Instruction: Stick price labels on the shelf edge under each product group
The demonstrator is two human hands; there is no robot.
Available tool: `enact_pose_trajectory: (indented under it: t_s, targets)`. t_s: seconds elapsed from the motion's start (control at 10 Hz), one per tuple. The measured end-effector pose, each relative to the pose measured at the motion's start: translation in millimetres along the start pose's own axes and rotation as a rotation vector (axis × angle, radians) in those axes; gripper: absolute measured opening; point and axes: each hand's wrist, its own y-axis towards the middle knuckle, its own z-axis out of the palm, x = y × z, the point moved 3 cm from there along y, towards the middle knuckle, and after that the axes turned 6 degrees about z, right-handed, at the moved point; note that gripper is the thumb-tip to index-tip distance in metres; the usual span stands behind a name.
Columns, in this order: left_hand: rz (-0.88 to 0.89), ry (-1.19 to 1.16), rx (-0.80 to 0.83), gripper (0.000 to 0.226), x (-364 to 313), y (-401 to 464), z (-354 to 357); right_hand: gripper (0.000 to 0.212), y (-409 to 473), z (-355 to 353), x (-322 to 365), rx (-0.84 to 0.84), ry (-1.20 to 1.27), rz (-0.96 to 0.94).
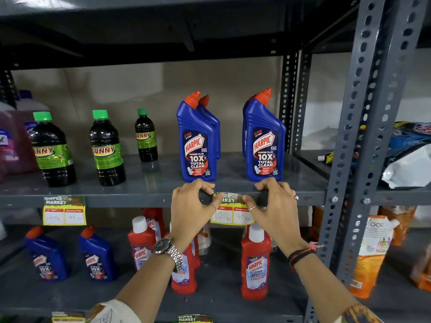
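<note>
A yellow and green price label (pixel 229 212) reading 120 and 90 lies against the grey shelf edge (pixel 130 201), below the blue Harpic bottles (pixel 197 145) (pixel 264 145). A strip of black tape (pixel 205 197) runs across the label's top. My left hand (pixel 191 206) pinches the tape's left end and my right hand (pixel 274 203) presses its right end, both at the shelf edge. A second label (pixel 64 210) hangs on the same edge under the dark Sunny bottles (pixel 52 150).
Red Harpic bottles (pixel 255 262) and blue ones (pixel 96 255) stand on the lower shelf. A perforated steel upright (pixel 354 159) rises on the right, with packets (pixel 370 252) beyond it. Another label (pixel 193 318) sits on the lowest edge.
</note>
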Motion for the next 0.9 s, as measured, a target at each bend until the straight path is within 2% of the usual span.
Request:
enact_pose_trajectory:
  t_s: [0.2,0.4,0.6,0.7,0.8,0.9]
  targets:
    - [-0.017,0.078,-0.01,0.033,-5.0,0.6,4.4,0.045,2.1,4.2,8.2,-0.046,-0.056,-0.007]
    - [-0.018,0.067,0.04,0.033,0.0,-0.8,3.6,0.033,5.8,0.0,-0.1,0.03,-0.001,-0.022]
    - [-0.015,-0.065,0.15,0.031,6.6,-3.9,-0.2,0.022,5.6,-7.2,-6.3,0.106,0.013,-0.084]
    - [-0.092,-0.273,0.172,0.035,7.9,-1.7,-8.2,0.017,5.0,-11.8,-10.7,0.14,0.006,-0.076]
    - [-0.072,-0.281,-0.033,0.019,1.4,10.4,-29.8,0.023,2.7,-25.4,-6.2,0.121,0.007,-0.09]
    - [0.101,-0.042,-0.172,0.023,-18.3,43.2,-48.6,0.033,25.6,-50.1,18.9,-0.079,0.007,-0.198]
